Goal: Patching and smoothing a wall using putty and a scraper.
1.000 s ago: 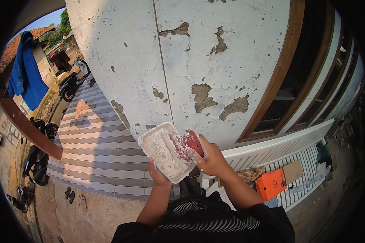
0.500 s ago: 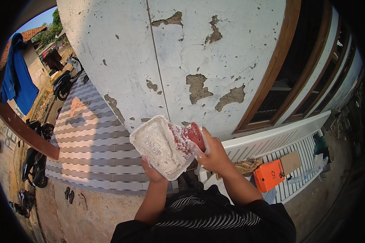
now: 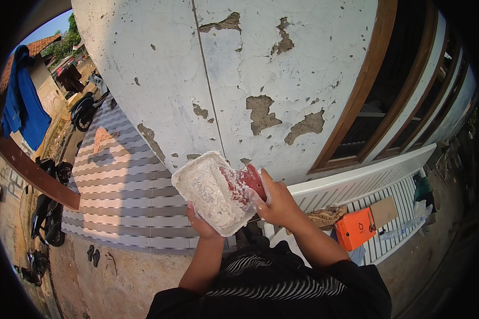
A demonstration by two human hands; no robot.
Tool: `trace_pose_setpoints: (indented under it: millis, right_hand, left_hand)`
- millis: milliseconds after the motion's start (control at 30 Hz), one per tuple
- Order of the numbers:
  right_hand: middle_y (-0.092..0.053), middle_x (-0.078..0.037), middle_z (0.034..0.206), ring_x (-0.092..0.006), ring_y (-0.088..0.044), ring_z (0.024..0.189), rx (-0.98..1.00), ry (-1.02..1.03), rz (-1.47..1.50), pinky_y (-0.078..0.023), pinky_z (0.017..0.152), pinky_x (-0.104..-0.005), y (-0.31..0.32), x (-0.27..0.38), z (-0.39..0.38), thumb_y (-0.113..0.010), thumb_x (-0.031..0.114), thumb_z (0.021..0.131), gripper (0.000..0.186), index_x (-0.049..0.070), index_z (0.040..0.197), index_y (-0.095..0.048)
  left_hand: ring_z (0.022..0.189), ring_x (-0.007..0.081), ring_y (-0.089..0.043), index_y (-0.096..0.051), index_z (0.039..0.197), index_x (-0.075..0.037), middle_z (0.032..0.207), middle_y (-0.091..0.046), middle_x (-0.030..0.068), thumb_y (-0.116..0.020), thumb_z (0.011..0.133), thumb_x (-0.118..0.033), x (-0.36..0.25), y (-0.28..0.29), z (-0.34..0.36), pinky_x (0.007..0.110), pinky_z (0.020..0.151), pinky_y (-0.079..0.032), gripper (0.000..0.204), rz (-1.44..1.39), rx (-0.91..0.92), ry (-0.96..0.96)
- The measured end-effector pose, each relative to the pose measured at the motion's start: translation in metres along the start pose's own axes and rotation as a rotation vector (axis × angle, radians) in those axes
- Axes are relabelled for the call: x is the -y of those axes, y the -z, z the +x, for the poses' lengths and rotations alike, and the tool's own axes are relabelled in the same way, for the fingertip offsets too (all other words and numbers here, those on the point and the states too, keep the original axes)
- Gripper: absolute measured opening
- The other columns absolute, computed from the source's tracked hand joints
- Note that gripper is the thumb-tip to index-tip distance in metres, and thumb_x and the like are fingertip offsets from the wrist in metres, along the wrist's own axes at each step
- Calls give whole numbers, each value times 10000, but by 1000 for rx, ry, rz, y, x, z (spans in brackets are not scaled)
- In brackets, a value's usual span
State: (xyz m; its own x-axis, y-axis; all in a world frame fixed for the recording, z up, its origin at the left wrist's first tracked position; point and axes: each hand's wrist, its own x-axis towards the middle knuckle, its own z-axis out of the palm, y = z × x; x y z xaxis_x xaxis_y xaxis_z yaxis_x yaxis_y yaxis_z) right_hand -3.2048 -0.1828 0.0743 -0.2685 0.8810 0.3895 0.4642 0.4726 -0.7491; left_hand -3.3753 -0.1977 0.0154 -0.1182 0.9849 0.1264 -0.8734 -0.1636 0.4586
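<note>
My left hand (image 3: pixel 201 222) is wrapped under and around the lower left side of a white rectangular tub (image 3: pixel 230 232), its palm hidden beneath. Thick white putty (image 3: pixel 205 186) coats the inside of the tub. My right hand (image 3: pixel 278 201) grips a red plastic putty scraper (image 3: pixel 254 179), smeared with white. The scraper's far end lies in the putty near the tub's right side. Both hands are in front of a white wall (image 3: pixel 159 95) with peeling paint. Bare grey patches (image 3: pixel 262 115) show where its surface has flaked off.
A white slatted bench (image 3: pixel 367 183) stands along the wall at right, bearing an orange box (image 3: pixel 355 228) and a piece of cardboard (image 3: pixel 384 211). Wooden-framed windows (image 3: pixel 375 58) are above it. At left are a striped tiled floor (image 3: pixel 138 218), a blue cloth (image 3: pixel 26 106), motorbikes (image 3: pixel 50 220) and sandals (image 3: pixel 93 255).
The scraper and my right hand have shifted slightly left, and the scraper sits a little deeper over the putty. The putty's surface looks flatter. My left hand still holds the tub.
</note>
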Motion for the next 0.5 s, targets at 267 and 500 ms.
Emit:
trace_pose_setpoints:
  millis: [267,500]
  right_hand:
    - [-655,-169,870,-145,-629,791,-137,-125,302,-488,746,-305,17,3,-3,-588,67,869,383,-44,1210,-456]
    - [-658,-204,855,-329,-678,776,-85,-118,33,-504,700,-344,-1,-16,-15,-587,85,861,387,-37,1205,-459]
  left_hand:
    - [1279,354,-408,-222,1449,-82,1427,-352,167,-472,846,-507,8,10,-2,506,1049,-368,779,-72,-70,83]
    - [1264,360,-428,-278,1440,-107,1420,-382,155,-433,863,-540,12,8,-1,523,1038,-377,737,-70,-76,99]
